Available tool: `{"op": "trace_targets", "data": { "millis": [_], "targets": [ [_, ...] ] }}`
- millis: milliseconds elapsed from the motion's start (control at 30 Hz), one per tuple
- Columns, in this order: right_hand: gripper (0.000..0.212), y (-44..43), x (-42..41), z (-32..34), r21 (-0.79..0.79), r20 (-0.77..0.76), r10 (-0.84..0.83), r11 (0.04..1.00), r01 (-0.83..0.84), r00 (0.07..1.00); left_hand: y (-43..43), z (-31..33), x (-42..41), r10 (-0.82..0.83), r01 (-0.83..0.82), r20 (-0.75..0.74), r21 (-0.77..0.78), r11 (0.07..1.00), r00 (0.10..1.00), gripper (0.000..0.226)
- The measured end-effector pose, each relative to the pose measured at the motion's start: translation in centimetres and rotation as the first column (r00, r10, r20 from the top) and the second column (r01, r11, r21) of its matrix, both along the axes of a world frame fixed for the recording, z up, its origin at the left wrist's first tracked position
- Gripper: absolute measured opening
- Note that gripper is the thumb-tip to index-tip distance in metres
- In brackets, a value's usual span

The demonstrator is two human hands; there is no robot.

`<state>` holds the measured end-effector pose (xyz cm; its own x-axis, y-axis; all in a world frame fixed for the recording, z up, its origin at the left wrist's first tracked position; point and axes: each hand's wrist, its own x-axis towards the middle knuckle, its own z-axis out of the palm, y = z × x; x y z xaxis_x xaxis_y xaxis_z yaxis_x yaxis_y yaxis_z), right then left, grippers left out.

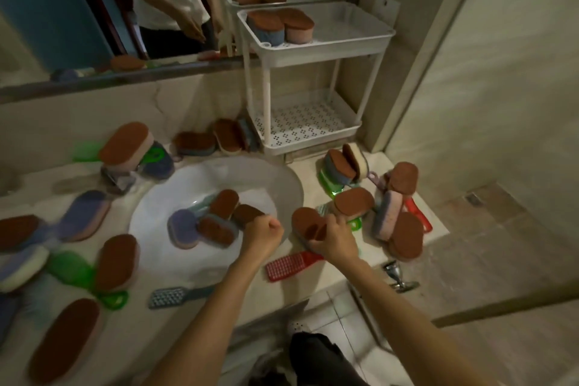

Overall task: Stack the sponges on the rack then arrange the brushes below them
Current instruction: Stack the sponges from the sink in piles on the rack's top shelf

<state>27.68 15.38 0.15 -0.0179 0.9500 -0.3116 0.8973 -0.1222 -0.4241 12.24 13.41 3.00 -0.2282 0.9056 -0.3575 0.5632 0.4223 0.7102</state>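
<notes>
Head view: right fingers [333,224] were curled tight round a brown-topped sponge [308,227], the right hand [336,240] just right of the sink [294,188]. The left hand [264,230] was balled at the sink's near rim, touching a dark sponge [249,215]; gripping it or not, couldn't tell. A red brush [291,265] lay on the counter nearer. Far right, the white rack [329,41] carried two sponge stacks [266,28] in its top tray.

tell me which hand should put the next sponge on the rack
Right, likely. The right hand grips a sponge and is nearer the rack. The left hand is curled over the basin, farther off; whether it holds anything is unclear.
</notes>
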Motion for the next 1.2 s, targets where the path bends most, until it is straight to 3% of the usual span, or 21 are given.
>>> {"op": "trace_targets", "data": {
  "millis": [100,233,400,567,733,800,900,967,1067,1200],
  "targets": [
    [0.071,-0.1,-0.3,-1.0,-0.022,0.099,0.071,0.997,-0.069,0.993,-0.5,-0.4,0.0,0.014,-0.013,0.025,-0.030,0.999,1.000,0.019],
    [0.060,0.5,0.0,-1.6,0.000,0.112,0.093,0.996,-0.094,0.989,-0.4,-0.8,0.1,0.043,-0.038,0.075,-0.066,0.997,0.996,0.019],
    [0.042,0.6,0.9,-1.3,0.070,-0.079,0.065,0.996,-0.059,0.995,0.1,-0.7,0.9,0.125,-0.110,0.136,-0.117,0.987,0.983,0.014],
    [0.033,-0.1,1.6,1.0,0.288,-0.338,0.149,0.956,-0.049,0.929,1.7,0.5,3.1,0.297,-0.239,0.409,-0.186,0.953,0.863,0.063],
    [0.029,-0.6,4.5,2.5,0.287,-0.506,0.186,0.957,-0.039,0.842,3.5,1.2,5.1,0.265,-0.203,0.536,-0.172,0.964,0.802,0.054],
    [0.028,0.3,6.3,2.6,0.296,-0.539,0.067,0.948,0.115,0.840,4.3,1.2,5.6,0.269,-0.225,0.515,-0.147,0.963,0.814,0.054],
    [0.040,2.8,9.5,1.7,0.269,-0.458,-0.332,0.832,0.485,0.824,5.4,1.6,6.3,0.259,-0.230,0.509,-0.119,0.966,0.821,0.054],
    [0.059,4.1,11.1,0.6,0.236,-0.314,-0.514,0.772,0.590,0.798,5.8,2.0,6.9,0.231,-0.202,0.490,-0.111,0.973,0.841,0.053],
    [0.069,4.9,12.0,-0.9,0.148,-0.134,-0.555,0.808,0.570,0.821,6.5,1.9,7.6,0.199,-0.170,0.485,-0.103,0.980,0.852,0.053],
    [0.050,5.6,12.3,-1.4,0.081,-0.028,-0.519,0.851,0.519,0.854,6.7,2.0,7.4,0.192,-0.172,0.477,-0.086,0.981,0.858,0.050]
  ]
}}
